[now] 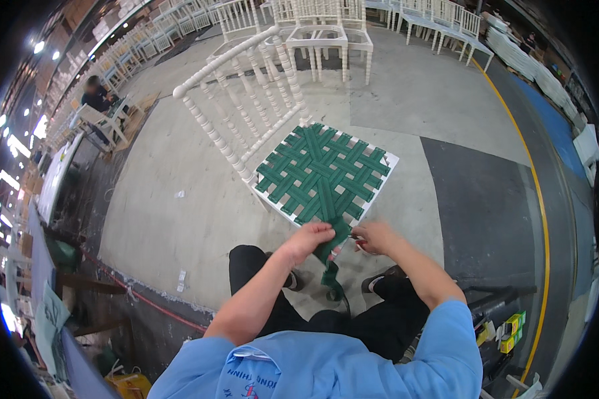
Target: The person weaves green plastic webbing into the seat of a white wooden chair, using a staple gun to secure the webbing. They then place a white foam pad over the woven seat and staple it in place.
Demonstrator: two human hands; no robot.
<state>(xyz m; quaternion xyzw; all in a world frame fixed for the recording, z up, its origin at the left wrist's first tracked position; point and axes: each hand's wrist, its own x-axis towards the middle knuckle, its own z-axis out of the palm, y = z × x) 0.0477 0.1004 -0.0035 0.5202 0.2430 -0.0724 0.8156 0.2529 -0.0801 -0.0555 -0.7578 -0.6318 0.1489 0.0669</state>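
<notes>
In front of me stands a white chair with turned spindles in its back. Green webbing is woven across its seat, and two diagonal bands cross on top. At the near corner of the seat, my left hand pinches the green strap between thumb and fingers. The strap's loose end dangles below, between my knees. Just right of it, my right hand is closed around a small tool with red on it, mostly hidden by the fingers. That hand is close to the seat's corner.
More white chairs stand at the back, with rows along the far left. A seated person is at the left beside another chair. Yellow-green boxes lie low on the right, near a yellow floor line. A red hose or cable runs along the left floor.
</notes>
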